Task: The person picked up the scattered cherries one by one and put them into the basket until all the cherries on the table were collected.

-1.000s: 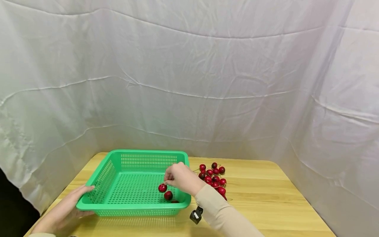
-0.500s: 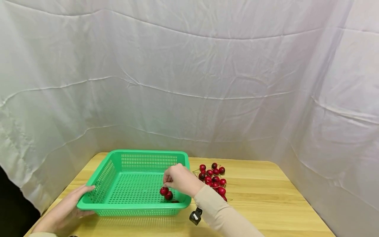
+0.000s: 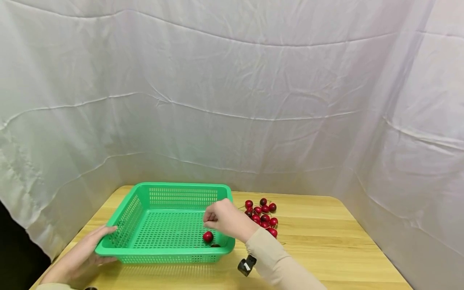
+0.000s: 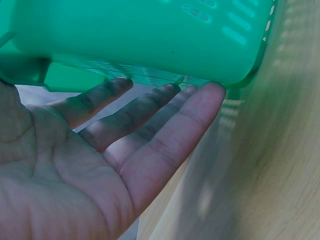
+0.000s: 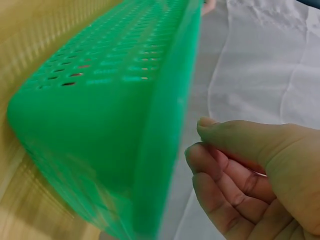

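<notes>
Below the right hand (image 3: pixel 227 219), fingers unladen, a cherry (image 3: pixel 208 237) seems placed; basket (image 3: pixel 163 251) is gripped by left hand (image 3: pixel 85 250); pile (image 3: pixel 265 218) rightward of fingers should be reached next.

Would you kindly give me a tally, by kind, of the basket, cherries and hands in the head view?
Green plastic basket: 1
Cherries: at least 14 (2 or more inside the basket, 12 or more on the table; overlaps hide some)
Hands: 2 (left hand, right hand)
Total: at least 17
</notes>
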A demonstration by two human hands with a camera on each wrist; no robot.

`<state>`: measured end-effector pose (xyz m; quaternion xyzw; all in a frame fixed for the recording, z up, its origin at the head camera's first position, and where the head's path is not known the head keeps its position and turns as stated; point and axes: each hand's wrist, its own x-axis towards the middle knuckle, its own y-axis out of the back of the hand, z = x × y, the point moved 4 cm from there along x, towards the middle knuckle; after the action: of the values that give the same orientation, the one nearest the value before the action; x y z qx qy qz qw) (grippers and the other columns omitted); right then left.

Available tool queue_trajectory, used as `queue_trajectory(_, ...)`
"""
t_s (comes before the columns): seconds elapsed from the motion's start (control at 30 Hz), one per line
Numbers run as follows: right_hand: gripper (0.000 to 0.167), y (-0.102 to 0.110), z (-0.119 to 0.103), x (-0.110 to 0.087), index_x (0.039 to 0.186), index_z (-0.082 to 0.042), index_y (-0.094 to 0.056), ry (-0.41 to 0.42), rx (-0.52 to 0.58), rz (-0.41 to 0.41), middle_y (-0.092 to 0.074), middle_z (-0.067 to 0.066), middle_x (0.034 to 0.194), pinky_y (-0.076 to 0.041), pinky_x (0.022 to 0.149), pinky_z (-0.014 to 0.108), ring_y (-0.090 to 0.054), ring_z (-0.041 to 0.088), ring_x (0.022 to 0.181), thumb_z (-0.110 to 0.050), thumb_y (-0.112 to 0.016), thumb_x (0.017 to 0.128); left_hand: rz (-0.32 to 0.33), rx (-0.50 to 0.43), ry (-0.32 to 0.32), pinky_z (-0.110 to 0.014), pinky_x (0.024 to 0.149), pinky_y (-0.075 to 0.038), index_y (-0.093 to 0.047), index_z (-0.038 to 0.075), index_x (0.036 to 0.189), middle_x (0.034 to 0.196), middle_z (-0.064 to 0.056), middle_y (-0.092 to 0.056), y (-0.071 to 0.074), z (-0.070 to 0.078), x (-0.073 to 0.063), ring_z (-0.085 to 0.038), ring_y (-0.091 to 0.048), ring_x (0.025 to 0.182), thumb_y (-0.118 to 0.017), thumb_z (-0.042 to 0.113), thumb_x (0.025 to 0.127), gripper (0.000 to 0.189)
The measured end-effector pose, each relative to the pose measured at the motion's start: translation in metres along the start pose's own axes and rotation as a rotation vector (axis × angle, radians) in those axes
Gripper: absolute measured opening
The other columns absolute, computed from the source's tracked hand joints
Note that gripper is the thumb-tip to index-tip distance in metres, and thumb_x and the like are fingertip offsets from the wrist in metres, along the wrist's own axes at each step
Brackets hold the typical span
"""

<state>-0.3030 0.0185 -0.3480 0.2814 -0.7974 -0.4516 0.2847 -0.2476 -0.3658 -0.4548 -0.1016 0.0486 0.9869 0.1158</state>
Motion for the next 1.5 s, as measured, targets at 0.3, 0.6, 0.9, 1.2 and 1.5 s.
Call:
queue_trajectory(0.3, 0.006, 0.031, 0.021, -0.031, 0.093, -0.013, -0.08, -0.079, 0.062, 0.093, -0.079, -0.002, 0.087, -0.058, 0.072, 0.02, -0.07, 0.003, 0.077, -0.013, -0.079, 0.099, 0.001, 0.005, -0.004, -0.039, 0.098, -0.063, -0.021, -0.011, 0.159, 0.126, 0.009, -0.057, 0.001, 0.001, 0.001, -0.01, -0.067, 0.11, -0.037, 0.031, 0.118, 0.061)
queue_trajectory(0.6, 0.007, 0.053, 0.056, -0.065, 0.09, -0.012, -0.08, -0.102, 0.078, 0.228, -0.078, -0.002, 0.082, -0.058, 0.067, 0.019, -0.066, 0.0, 0.068, -0.012, -0.081, 0.096, 0.025, 0.019, 0.009, -0.038, 0.096, -0.063, -0.026, -0.008, 0.156, 0.125, 0.004, -0.057, -0.001, 0.001, 0.0, -0.011, -0.067, 0.107, -0.036, 0.035, 0.118, 0.058)
queue_trajectory(0.9, 0.008, 0.052, 0.101, -0.104, 0.095, -0.01, -0.078, -0.268, 0.085, 0.203, -0.074, -0.004, 0.085, -0.056, 0.068, 0.02, -0.063, 0.003, 0.072, -0.017, -0.081, 0.097, 0.025, 0.036, 0.005, -0.039, 0.097, -0.062, -0.018, -0.013, 0.159, 0.127, 0.005, -0.055, 0.0, -0.001, 0.001, -0.01, -0.066, 0.109, -0.036, 0.035, 0.118, 0.065)
queue_trajectory(1.2, 0.008, 0.037, 0.121, -0.115, 0.093, -0.01, -0.077, -0.33, 0.1, 0.152, -0.072, -0.004, 0.084, -0.055, 0.069, 0.02, -0.063, 0.007, 0.074, -0.016, -0.082, 0.095, 0.022, 0.037, 0.007, -0.039, 0.097, -0.062, -0.017, -0.012, 0.16, 0.129, 0.005, -0.054, 0.002, 0.0, 0.001, -0.009, -0.065, 0.109, -0.035, 0.034, 0.118, 0.065)
queue_trajectory(1.5, 0.011, 0.011, 0.123, -0.106, 0.086, -0.011, -0.075, -0.309, 0.053, 0.068, -0.073, -0.005, 0.08, -0.054, 0.067, 0.021, -0.063, 0.004, 0.072, -0.013, -0.084, 0.092, -0.038, 0.007, -0.009, -0.038, 0.097, -0.063, -0.032, 0.0, 0.156, 0.124, 0.008, -0.06, 0.003, -0.002, 0.002, -0.011, -0.068, 0.109, -0.032, 0.033, 0.119, 0.05)
